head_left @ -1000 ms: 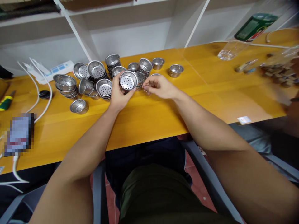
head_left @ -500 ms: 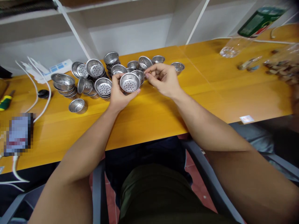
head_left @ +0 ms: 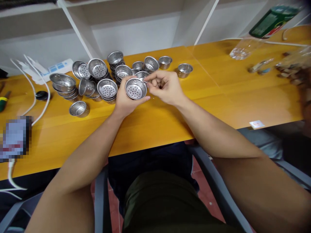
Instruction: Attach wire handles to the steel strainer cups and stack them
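The left hand point(head_left: 125, 99) holds a round, silver, perforated metal cup point(head_left: 136, 89), its mouth facing the camera. The right hand point(head_left: 164, 86) is narrow, pinching a thin metal wire point(head_left: 145, 82) at that cup's rim, just right of the left hand. Left of the left hand, stacked silver metal cups point(head_left: 107, 90) crowd the yellow wooden surface point(head_left: 150, 126). Beyond the right hand stand 2 single silver cups point(head_left: 185, 70). Well right of that hand, a clear plastic bottle point(head_left: 239, 51) bears a green label point(head_left: 269, 22), its writing unreadable.
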Tool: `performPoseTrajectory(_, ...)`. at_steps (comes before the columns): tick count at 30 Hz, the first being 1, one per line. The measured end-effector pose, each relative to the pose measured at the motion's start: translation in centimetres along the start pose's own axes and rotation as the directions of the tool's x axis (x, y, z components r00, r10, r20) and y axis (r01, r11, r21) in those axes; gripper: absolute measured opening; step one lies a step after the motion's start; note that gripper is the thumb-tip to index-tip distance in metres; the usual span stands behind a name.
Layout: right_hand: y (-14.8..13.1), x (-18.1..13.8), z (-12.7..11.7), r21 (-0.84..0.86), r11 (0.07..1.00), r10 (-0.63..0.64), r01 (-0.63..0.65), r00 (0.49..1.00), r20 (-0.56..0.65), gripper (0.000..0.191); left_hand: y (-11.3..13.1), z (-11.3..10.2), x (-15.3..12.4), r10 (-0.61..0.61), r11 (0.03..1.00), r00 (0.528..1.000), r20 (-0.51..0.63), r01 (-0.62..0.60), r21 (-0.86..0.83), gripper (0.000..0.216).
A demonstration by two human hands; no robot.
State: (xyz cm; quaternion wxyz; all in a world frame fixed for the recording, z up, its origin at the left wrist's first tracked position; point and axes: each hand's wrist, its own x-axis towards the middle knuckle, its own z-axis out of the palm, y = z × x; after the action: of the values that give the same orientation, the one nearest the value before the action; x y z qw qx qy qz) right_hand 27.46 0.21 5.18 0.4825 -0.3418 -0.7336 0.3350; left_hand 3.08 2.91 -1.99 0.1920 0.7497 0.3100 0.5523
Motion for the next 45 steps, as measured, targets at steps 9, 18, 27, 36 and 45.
performPoseTrajectory(9,0.4,-0.1,0.9,-0.076,0.997,-0.017,0.013,0.998,-0.055,0.019,0.4,0.8,-0.5,-0.006,1.000,0.999,0.047,0.007,-0.009,0.124)
performPoseTrajectory(18,1.4,0.1,1.1,-0.168,0.980,-0.127,0.108,0.987,-0.103,0.007,0.1,0.7,-0.7,0.069,0.996,0.995,0.071,-0.072,0.046,0.119)
performPoseTrajectory(27,2.4,0.2,1.7,-0.127,0.986,-0.121,0.105,0.985,-0.125,0.009,0.7,0.7,-0.7,0.064,0.995,0.995,0.075,-0.070,0.077,0.109)
performPoseTrajectory(36,2.6,0.2,1.9,-0.102,0.989,-0.120,0.107,0.984,-0.134,0.014,1.3,0.6,-0.7,0.020,0.995,0.998,0.067,-0.027,0.093,0.109)
performPoseTrajectory(45,1.9,0.2,1.4,-0.041,0.989,-0.148,0.145,0.986,-0.082,0.017,1.2,0.5,-0.8,-0.007,0.998,0.997,0.072,0.003,0.066,0.104)
